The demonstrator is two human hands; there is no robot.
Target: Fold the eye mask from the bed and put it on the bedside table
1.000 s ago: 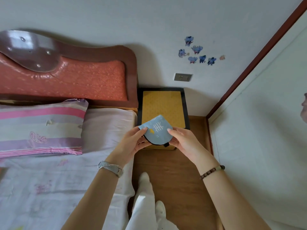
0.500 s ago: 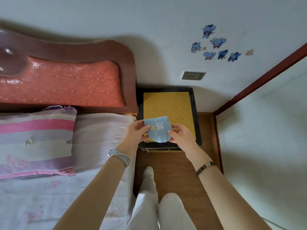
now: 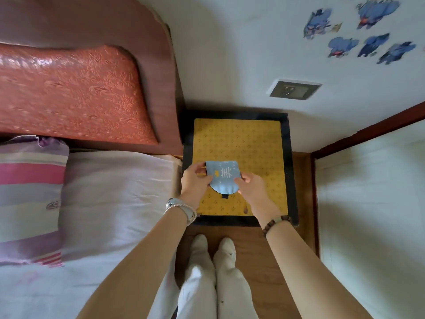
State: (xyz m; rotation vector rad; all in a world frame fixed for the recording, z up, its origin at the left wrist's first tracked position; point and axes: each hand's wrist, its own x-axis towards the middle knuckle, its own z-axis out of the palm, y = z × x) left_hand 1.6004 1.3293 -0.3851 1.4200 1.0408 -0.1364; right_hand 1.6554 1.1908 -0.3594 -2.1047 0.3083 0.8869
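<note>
Both hands have carried the folded eye mask (image 3: 222, 177) forward, so I now see it over the yellow top of the table (image 3: 253, 143). My left hand (image 3: 194, 180) pinches its left edge and my right hand (image 3: 251, 188) pinches its right edge.

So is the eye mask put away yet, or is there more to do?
Nearly. Done: the eye mask is off the bed and folded in half. In hand: the left hand and right hand pinch its two sides right over the yellow top of the bedside table. Left: let go so it lies there.
</note>
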